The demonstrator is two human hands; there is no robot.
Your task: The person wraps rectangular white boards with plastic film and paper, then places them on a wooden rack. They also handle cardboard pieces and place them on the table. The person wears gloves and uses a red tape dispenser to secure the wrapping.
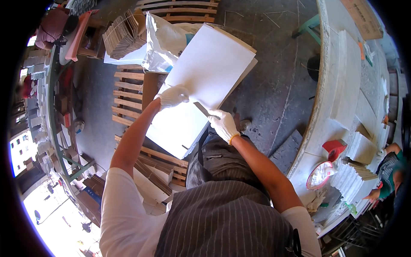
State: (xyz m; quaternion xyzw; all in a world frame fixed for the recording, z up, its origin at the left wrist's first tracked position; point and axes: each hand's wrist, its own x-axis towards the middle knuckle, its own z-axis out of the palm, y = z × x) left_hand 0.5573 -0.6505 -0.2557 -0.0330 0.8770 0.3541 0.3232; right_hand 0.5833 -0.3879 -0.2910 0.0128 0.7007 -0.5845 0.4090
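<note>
In front of me a large white sheet (214, 55) lies on a stack of boards, with brownish layers showing at its right edge. My left hand (173, 96), in a white knit glove, rests palm down on the sheet near its left edge, holding nothing that I can see. My right hand (223, 125), also gloved, is closed on a flat grey blade-like tool (201, 108). The tool points up and left across the white surface, and its handle is hidden in the fist. A small dark mark or slot shows near the stack's lower corner.
Wooden pallets (128, 96) lie under and left of the stack. Behind it are crumpled white plastic wrap (160, 43) and bundled brown cardboard (124, 36). A long worktable (314, 141) curves along the right, carrying a red tape dispenser (335, 149). Another person (387, 171) works at far right.
</note>
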